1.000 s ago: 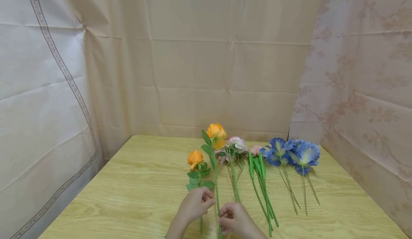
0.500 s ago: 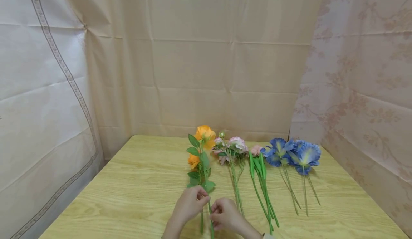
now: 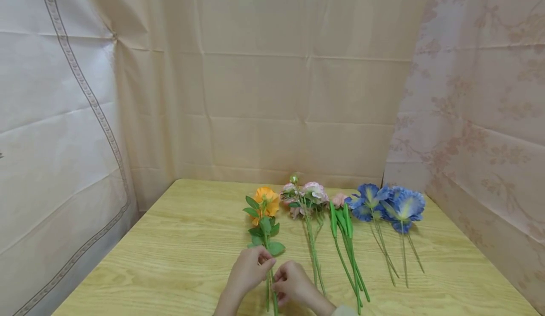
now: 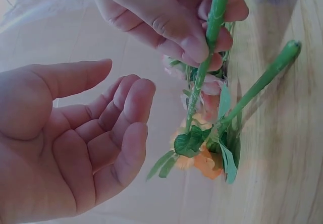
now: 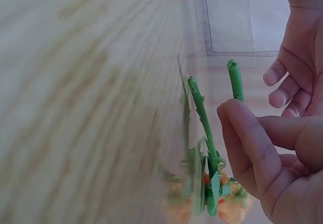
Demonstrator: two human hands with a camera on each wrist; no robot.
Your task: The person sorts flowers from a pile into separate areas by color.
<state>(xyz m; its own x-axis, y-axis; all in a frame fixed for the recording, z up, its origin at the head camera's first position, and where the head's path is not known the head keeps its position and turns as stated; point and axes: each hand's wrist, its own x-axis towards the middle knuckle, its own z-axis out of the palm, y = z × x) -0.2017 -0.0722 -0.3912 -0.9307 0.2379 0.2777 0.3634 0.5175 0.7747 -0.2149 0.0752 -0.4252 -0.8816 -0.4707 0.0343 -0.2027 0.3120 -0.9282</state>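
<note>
In the head view, my right hand [image 3: 294, 283] pinches the green stem of an orange artificial flower [image 3: 267, 200] between thumb and fingers. The right wrist view shows the cut end of the held stem [image 5: 235, 80] poking out past my fingertips. A second orange flower lies on the table beneath the held one, mostly covered; its stem [image 5: 204, 115] runs alongside. My left hand [image 4: 96, 138] hovers beside the stems with its fingers loosely bent and nothing in them.
Right of the hands lie pink-and-white flowers [image 3: 314, 192], green tulip-like stems [image 3: 348, 250] and blue flowers [image 3: 402, 207] on the wooden table [image 3: 170, 250]. Fabric curtains [image 3: 298, 93] stand around the back and sides.
My right hand has moved left with the orange flower, bringing it down over the other orange flower. The left hand has shifted slightly left. The flowers at the right stay put.
</note>
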